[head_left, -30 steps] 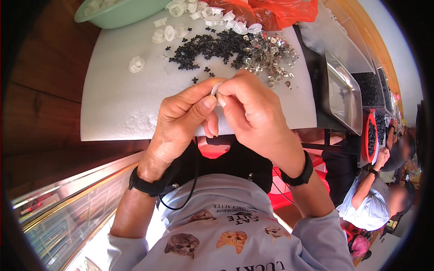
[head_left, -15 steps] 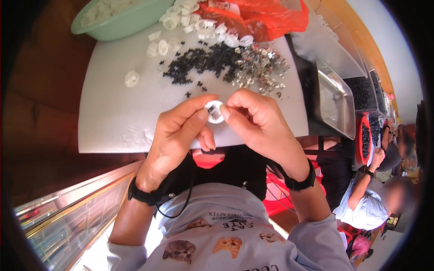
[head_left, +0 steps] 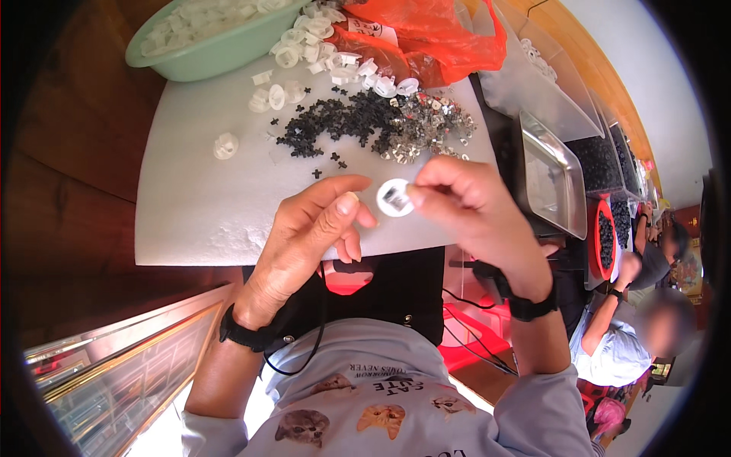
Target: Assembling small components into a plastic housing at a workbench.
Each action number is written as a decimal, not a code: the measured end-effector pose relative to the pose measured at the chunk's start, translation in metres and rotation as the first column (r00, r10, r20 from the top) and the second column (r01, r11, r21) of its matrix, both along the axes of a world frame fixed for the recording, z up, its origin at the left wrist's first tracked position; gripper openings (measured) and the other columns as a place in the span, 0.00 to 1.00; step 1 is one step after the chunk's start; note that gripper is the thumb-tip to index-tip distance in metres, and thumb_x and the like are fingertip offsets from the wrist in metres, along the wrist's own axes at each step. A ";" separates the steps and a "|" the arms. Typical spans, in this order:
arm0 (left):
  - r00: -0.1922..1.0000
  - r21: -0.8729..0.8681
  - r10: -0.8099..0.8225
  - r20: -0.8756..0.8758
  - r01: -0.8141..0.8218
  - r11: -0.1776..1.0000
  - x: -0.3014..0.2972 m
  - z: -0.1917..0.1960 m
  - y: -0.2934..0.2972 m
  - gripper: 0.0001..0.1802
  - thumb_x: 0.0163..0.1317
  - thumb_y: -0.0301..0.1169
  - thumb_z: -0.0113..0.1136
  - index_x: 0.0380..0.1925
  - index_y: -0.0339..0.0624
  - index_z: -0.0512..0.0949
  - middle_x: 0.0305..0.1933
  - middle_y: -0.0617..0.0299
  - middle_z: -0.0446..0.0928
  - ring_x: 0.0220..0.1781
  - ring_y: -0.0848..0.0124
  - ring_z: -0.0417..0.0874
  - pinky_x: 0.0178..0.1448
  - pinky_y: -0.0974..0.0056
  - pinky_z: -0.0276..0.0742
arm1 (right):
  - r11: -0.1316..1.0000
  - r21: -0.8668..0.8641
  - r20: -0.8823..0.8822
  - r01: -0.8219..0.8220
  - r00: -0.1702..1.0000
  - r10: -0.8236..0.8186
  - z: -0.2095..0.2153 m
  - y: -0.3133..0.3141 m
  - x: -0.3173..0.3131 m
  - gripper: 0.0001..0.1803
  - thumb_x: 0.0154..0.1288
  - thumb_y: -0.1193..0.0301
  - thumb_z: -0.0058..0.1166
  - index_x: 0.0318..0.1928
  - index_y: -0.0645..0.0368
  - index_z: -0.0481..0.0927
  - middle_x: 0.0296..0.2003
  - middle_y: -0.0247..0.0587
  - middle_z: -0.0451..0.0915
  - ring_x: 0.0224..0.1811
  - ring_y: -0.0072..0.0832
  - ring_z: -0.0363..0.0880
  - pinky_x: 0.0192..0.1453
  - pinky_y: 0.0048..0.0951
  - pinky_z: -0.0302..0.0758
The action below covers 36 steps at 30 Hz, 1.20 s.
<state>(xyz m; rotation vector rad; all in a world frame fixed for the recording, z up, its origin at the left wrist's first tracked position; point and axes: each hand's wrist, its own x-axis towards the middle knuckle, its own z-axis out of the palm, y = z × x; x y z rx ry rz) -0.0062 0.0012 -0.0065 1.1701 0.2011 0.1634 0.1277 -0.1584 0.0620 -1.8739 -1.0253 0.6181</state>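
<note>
Between the thumb and forefinger of my right hand (head_left: 476, 209) is a small round white plastic part (head_left: 394, 197) with a dark and shiny middle. My left hand (head_left: 304, 232) is just left of it, apart from the part, thumb and fingers spread and nothing in them. Beyond both hands lie a heap of small black cross-shaped pieces (head_left: 335, 122) and, touching it on the right, a heap of small shiny metal pieces (head_left: 434, 126). One more white round part (head_left: 226, 145) lies alone at the left of the pale table (head_left: 198, 198).
A green basin (head_left: 228, 57) of white parts stands at the far left. More white parts (head_left: 308, 42) spill beside a red plastic bag (head_left: 426, 38). To the right are a metal tray (head_left: 552, 175), clear bins and a red tray (head_left: 604, 244) of black pieces. Another person (head_left: 613, 343) sits at the right.
My right hand has drawn the white part rightward, out of my left hand's fingers. My left hand has let go and stays nearly in place.
</note>
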 end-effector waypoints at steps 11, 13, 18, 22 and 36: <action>1.000 0.079 0.008 0.024 -0.010 0.997 -0.003 -0.002 0.002 0.22 0.70 0.37 0.49 0.57 0.32 0.70 0.30 0.59 0.77 0.22 0.78 0.76 0.30 0.74 0.74 | 0.889 0.042 0.156 0.456 0.876 -0.457 0.040 -0.022 0.058 0.09 0.65 0.67 0.52 0.33 0.61 0.78 0.22 0.23 0.70 0.22 0.11 0.63 0.23 0.17 0.59; 1.000 0.086 0.006 0.016 -0.007 0.996 -0.004 -0.002 0.001 0.21 0.71 0.37 0.48 0.56 0.31 0.70 0.31 0.59 0.77 0.22 0.78 0.76 0.30 0.74 0.74 | 0.778 0.274 0.123 0.565 0.782 -0.611 0.060 -0.042 0.108 0.14 0.64 0.62 0.53 0.40 0.62 0.77 0.21 0.24 0.69 0.20 0.12 0.62 0.22 0.16 0.57; 0.999 0.080 0.029 -0.015 -0.028 0.996 -0.004 -0.005 0.001 0.19 0.72 0.34 0.46 0.55 0.32 0.70 0.31 0.59 0.77 0.22 0.78 0.76 0.29 0.74 0.74 | 0.832 0.166 0.099 0.529 0.831 -0.548 0.041 -0.044 0.118 0.15 0.66 0.66 0.54 0.50 0.61 0.76 0.31 0.27 0.73 0.22 0.09 0.64 0.20 0.13 0.56; 1.000 0.085 0.026 0.017 -0.027 0.996 -0.004 -0.006 -0.001 0.17 0.72 0.31 0.45 0.54 0.33 0.71 0.31 0.60 0.77 0.22 0.78 0.76 0.29 0.74 0.75 | 0.998 0.055 0.276 0.041 0.960 -0.055 0.012 0.003 0.077 0.16 0.69 0.66 0.50 0.54 0.59 0.74 0.36 0.29 0.74 0.28 0.13 0.71 0.25 0.17 0.66; 0.998 -0.011 0.012 0.055 -0.011 1.000 -0.005 -0.011 0.003 0.16 0.72 0.29 0.44 0.54 0.33 0.71 0.32 0.60 0.76 0.24 0.79 0.75 0.27 0.75 0.72 | 0.956 -0.282 0.538 -0.084 0.811 0.230 -0.010 0.149 0.041 0.12 0.61 0.67 0.51 0.36 0.66 0.77 0.31 0.54 0.80 0.38 0.51 0.78 0.42 0.45 0.73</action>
